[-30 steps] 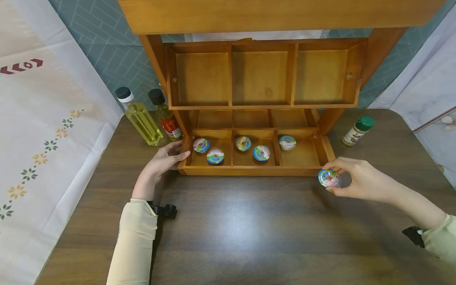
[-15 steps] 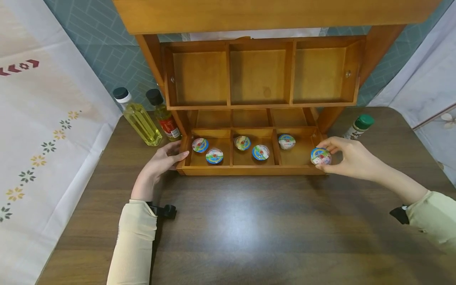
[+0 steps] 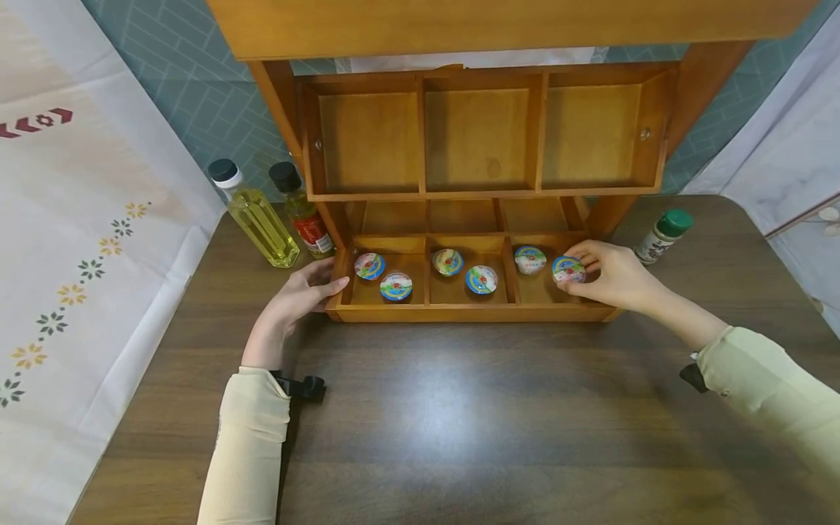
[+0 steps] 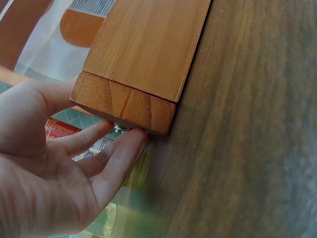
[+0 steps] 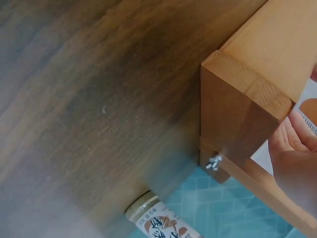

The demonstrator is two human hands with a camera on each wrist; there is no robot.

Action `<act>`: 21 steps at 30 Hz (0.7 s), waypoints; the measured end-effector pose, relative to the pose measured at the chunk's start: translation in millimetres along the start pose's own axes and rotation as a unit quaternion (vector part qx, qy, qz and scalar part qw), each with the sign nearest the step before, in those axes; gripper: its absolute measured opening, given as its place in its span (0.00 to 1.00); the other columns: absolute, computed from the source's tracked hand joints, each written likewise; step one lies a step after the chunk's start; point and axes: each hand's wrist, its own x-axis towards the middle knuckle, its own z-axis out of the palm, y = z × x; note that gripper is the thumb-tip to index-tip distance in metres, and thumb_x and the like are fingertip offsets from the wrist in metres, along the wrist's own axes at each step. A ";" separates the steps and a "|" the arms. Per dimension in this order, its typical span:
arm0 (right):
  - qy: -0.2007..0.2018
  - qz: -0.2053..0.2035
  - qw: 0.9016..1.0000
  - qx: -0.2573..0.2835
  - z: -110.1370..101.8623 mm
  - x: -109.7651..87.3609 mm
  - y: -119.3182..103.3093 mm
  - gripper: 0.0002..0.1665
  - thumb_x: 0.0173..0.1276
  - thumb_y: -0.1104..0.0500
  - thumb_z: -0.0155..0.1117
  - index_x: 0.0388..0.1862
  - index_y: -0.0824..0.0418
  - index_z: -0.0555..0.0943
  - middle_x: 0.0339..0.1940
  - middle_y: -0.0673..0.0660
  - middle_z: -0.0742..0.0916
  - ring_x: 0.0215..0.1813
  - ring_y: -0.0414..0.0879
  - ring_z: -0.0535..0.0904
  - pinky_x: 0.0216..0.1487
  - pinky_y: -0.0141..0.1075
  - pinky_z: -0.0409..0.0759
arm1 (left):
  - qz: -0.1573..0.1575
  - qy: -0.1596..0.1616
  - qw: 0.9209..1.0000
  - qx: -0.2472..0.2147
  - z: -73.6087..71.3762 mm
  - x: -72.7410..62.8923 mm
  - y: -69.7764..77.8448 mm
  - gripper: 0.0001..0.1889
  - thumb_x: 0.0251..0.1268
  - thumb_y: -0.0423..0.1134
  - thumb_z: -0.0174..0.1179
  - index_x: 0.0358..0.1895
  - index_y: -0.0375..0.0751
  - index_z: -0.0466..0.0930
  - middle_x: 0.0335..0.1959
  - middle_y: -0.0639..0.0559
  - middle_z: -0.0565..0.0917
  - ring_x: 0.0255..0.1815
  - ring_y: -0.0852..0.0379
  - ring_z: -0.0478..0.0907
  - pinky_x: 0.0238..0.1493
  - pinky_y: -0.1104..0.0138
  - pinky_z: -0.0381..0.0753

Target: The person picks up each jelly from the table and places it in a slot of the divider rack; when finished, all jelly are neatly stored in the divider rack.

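In the head view my right hand (image 3: 609, 275) pinches a small jelly cup (image 3: 568, 270) with a printed lid, thumb in front and fingers behind. It holds the cup low over the right compartment of the wooden shelf's lower tray (image 3: 472, 313). Beside it in that compartment lies another jelly cup (image 3: 529, 259). Two cups sit in the middle compartment and two in the left one. My left hand (image 3: 297, 299) grips the tray's left end, thumb over the rim. The left wrist view shows its fingertips against the outer side of the wooden end (image 4: 124, 106).
An upper tray (image 3: 482, 195) with three compartments hangs above the lower one. Two oil bottles, one tall (image 3: 262, 226) and one red-labelled (image 3: 308, 222), stand left of the shelf. A green-capped seasoning jar (image 3: 663, 237) stands right, close behind my right hand. Brown wooden table (image 3: 459, 408) lies in front.
My right hand has carried its jelly cup left and back, from the table in front of the tray's right corner into the right compartment. The left hand has stayed on the tray's end.
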 end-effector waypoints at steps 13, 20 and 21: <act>-0.038 -0.062 0.996 -0.054 9.2 5.9 3.1 0.25 0.49 0.57 0.75 0.44 0.64 0.77 0.35 0.59 0.84 0.40 0.52 0.80 0.41 0.45 0.79 | 0.002 -0.002 1.000 -0.004 1.2 -1.1 1.4 0.39 0.65 0.50 0.57 0.74 0.48 0.48 0.71 0.43 0.58 0.62 0.45 0.65 0.48 0.60 0.72; -0.052 -0.062 0.995 -0.061 10.8 -0.6 0.6 0.26 0.53 0.54 0.74 0.48 0.63 0.76 0.38 0.59 0.84 0.43 0.54 0.80 0.44 0.49 0.77 | -0.003 -0.004 1.000 0.002 2.4 -2.8 -0.2 0.39 0.65 0.51 0.57 0.74 0.46 0.49 0.71 0.42 0.59 0.60 0.46 0.66 0.48 0.60 0.73; -0.050 -0.066 0.995 -0.062 10.9 -1.0 0.4 0.27 0.53 0.54 0.74 0.48 0.64 0.76 0.38 0.60 0.84 0.43 0.55 0.80 0.44 0.50 0.76 | -0.003 -0.003 1.000 0.003 2.3 -3.0 -0.2 0.39 0.65 0.51 0.57 0.74 0.46 0.49 0.71 0.42 0.59 0.60 0.46 0.66 0.48 0.60 0.73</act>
